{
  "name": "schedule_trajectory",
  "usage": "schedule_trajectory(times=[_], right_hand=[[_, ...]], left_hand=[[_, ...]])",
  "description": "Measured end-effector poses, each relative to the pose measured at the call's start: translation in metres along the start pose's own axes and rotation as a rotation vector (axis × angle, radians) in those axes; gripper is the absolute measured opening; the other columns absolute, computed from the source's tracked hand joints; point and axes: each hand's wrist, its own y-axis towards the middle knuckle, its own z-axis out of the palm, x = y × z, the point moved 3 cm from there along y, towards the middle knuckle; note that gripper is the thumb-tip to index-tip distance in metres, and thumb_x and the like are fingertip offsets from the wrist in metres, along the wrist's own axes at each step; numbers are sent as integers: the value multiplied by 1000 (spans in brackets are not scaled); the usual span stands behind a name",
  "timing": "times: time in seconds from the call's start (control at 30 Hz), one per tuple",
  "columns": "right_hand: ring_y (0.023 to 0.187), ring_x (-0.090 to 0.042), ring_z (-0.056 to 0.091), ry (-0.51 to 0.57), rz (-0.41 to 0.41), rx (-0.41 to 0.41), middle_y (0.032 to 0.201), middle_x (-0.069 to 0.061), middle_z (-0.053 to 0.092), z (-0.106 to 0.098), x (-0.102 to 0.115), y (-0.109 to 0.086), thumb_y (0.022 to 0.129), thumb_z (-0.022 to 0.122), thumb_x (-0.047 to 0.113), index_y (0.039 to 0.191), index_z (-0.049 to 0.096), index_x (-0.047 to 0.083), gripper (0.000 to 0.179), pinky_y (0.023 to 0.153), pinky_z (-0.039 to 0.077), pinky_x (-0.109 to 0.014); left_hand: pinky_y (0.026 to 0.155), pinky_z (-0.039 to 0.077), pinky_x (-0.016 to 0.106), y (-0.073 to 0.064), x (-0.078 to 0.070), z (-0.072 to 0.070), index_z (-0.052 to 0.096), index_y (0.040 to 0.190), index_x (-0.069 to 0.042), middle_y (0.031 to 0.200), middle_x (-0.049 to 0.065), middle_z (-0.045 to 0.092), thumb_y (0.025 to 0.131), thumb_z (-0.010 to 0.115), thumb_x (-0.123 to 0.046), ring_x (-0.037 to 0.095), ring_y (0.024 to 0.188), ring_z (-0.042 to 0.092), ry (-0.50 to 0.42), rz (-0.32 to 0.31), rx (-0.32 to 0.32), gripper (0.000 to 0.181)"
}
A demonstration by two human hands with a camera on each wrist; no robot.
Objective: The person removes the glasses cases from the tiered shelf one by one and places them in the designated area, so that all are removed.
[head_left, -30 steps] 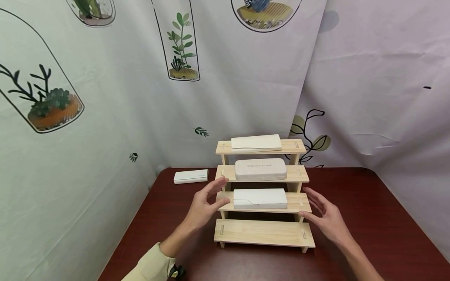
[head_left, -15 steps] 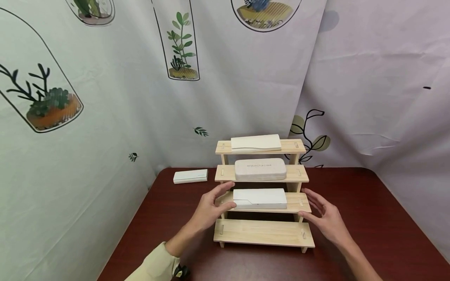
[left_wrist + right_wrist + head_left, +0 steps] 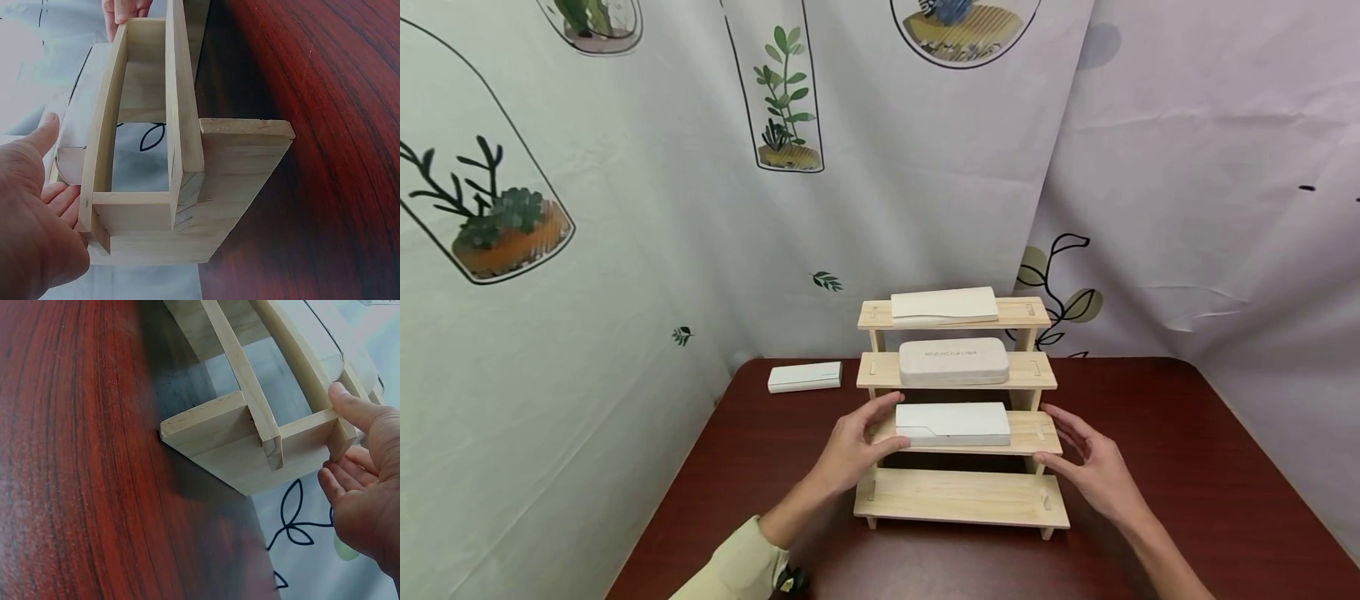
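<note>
On the third shelf down of a four-step wooden display rack (image 3: 961,497) lies a white oblong case (image 3: 955,425). My left hand (image 3: 852,446) is at its left end, thumb by the front corner and index finger by the back corner. In the left wrist view the left thumb (image 3: 47,132) overlaps the case, with the other fingers past its end. My right hand (image 3: 1097,475) grips the right end of the same shelf; its thumb (image 3: 344,397) is on the front edge and its fingers (image 3: 344,475) are behind the end.
A beige case (image 3: 955,365) with printed lettering sits on the second shelf, a cream flap-top case (image 3: 945,306) on the top one. Another white case (image 3: 805,377) lies on the dark red table (image 3: 760,467), back left. A plant-print cloth (image 3: 880,208) hangs behind.
My left hand has moved right, from the shelf's left end to the white case's end. The right hand stays at the shelf's right end. The cases have not moved.
</note>
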Motion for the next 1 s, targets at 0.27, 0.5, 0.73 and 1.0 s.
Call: schedule_trajectory(times=[0.27,0.5,0.73,1.0], right_hand=[[125,15,50,0,-8,-2,149,-25,58,0,1,1,90,87,9,151,55,-1,70,97,47,-9],[125,16,49,0,-13,-2,148,-26,58,1,1,1,89,87,8,150,55,-2,70,97,46,-8],[125,16,49,0,-14,-3,148,-26,58,0,1,0,90,87,8,150,55,-2,69,97,47,-9],[126,16,49,5,-11,-9,148,-26,58,1,1,0,90,87,9,150,55,-2,69,98,47,-9]], left_hand=[[108,50,48,0,-3,1,60,151,-20,147,5,64,90,89,-27,19,131,60,92,-16,26,68],[107,50,50,-1,-6,2,61,150,-19,146,5,65,89,89,-22,20,131,61,123,-22,17,67],[103,53,48,-1,-6,3,62,148,-15,143,6,67,89,89,-19,20,125,64,134,-19,5,65],[99,54,45,-1,-7,4,64,146,-17,141,5,69,89,89,-19,17,119,64,120,-27,-15,63]])
